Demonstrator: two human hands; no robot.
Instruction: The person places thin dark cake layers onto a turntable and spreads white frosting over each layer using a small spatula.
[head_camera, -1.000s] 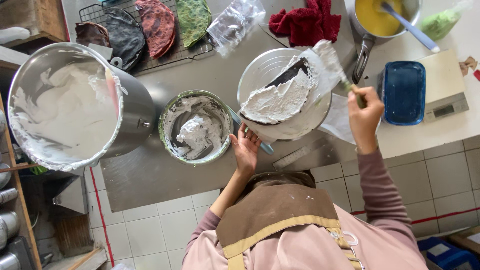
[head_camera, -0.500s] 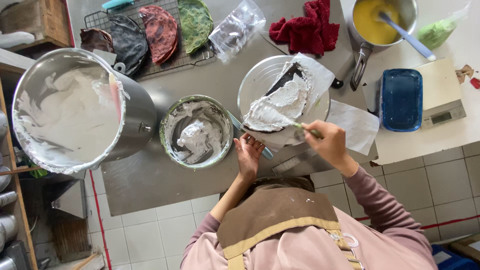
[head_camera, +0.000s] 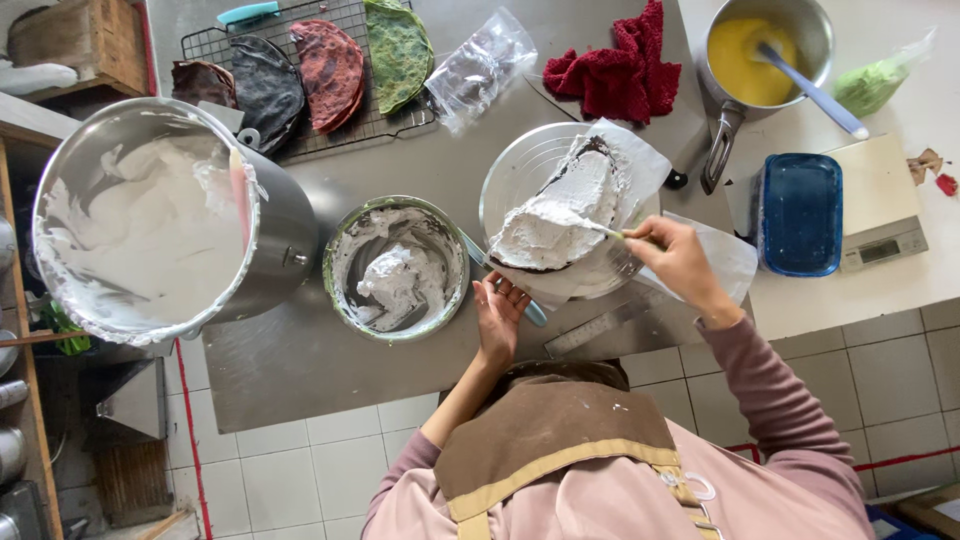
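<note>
Item, nearest: brown apron bib with tan strap (head_camera: 560, 455), worn over pink sleeves by the person viewed from above.

Item: left hand (head_camera: 497, 312), fingers spread and released, palm at the near rim of the glass plate (head_camera: 510, 180), gripping nothing.

Item: right hand (head_camera: 680, 262), clenched on the handle of a palette knife (head_camera: 590, 226), whose blade lay on the white cream covering a dark folded crepe (head_camera: 555, 215). The crepe sat on white parchment paper (head_camera: 650, 160) in the glass plate, at the middle of the steel table (head_camera: 300, 370).

Step in hand, as judged: spreading cream across the crepe. The next move would seem to call for a level, light stroke, with the left hand steadying the plate.

Item, left of plate: small steel bowl (head_camera: 395, 268) with remnants of cream; a teal-handled tool (head_camera: 500, 285) lay between bowl and plate.

Item, further left: large steel pot (head_camera: 150, 220) coated with cream, a spatula (head_camera: 240, 190) standing in it.

Item, right: blue tray (head_camera: 798, 212) beside a kitchen scale (head_camera: 880, 200).

Item, far: wire rack (head_camera: 300, 30) bearing dark, red and green crepes (head_camera: 330, 70); clear plastic bag (head_camera: 478, 70); red cloth (head_camera: 620, 70); saucepan (head_camera: 765, 50) of yellow batter with a spoon; bag of green powder (head_camera: 875, 82).
</note>
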